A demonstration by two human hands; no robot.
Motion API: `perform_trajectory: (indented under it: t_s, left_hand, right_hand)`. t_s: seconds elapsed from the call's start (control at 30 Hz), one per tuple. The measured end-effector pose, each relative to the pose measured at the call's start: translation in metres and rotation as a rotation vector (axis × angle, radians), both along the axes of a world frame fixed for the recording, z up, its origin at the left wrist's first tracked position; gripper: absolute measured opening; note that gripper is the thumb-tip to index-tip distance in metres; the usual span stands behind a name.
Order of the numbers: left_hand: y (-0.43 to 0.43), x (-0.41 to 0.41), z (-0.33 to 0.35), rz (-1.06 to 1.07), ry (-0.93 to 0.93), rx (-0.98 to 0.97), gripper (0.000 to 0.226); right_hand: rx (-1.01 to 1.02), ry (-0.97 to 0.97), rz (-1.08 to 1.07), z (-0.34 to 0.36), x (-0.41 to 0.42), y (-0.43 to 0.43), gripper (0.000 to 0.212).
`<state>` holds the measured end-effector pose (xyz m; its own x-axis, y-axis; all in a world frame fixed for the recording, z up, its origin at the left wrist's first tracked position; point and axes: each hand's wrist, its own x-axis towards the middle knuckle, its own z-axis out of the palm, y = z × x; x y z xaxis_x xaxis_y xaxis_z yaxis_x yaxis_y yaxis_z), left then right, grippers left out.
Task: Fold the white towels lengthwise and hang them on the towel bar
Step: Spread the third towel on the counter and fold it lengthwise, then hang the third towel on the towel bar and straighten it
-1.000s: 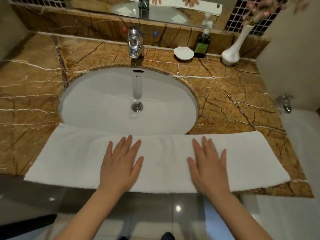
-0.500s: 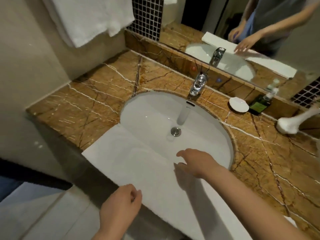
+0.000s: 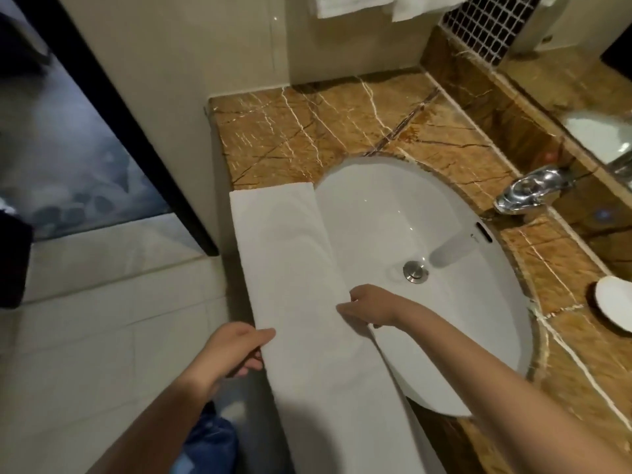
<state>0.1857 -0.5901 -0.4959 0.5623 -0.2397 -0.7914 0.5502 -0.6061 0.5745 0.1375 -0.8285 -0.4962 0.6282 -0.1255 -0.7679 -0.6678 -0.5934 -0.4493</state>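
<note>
A long white towel [image 3: 294, 275], folded lengthwise, lies along the front edge of the brown marble counter [image 3: 318, 131] and partly over the sink rim. My left hand [image 3: 236, 347] pinches the towel's near edge, thumb on top and fingers underneath. My right hand [image 3: 369, 306] pinches the far edge on the sink side. Other white towels [image 3: 376, 5] hang at the top of the view against the wall; the bar itself is out of sight.
The white oval sink [image 3: 427, 254] with its drain takes up the middle. A chrome tap [image 3: 526, 191] stands behind it, a white soap dish [image 3: 615, 302] at the right. A mirror runs along the back. Tiled floor and a dark door frame [image 3: 136, 131] lie to the left.
My view has swung to the left end of the counter. Both hands went from lying flat on the towel to pinching its two long edges near the middle.
</note>
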Motion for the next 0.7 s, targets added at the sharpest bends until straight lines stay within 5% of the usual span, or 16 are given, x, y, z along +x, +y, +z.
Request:
perform_trajectory:
  t_s: [0.1,0.3,0.47,0.7]
  left_hand:
    - [0.000,-0.010,-0.002,0.088,0.006,-0.026,0.016]
    - [-0.006,-0.015,0.009,0.208,0.026,-0.107,0.012]
    - [-0.012,-0.009,0.032,0.233,-0.050,-0.209,0.005]
    - [-0.008,-0.004,0.082,0.103,-0.201,-0.318,0.035]
  right_hand:
    - [0.118,0.040,-0.060,-0.001,0.007,-0.002,0.021]
    - [0.161,0.055,-0.092,0.010,0.007,-0.018,0.045]
    - [0.178,-0.066,-0.125,0.034,0.006,-0.025,0.050]
    - [0.430,-0.223,-0.186,0.095,0.003,-0.035,0.037]
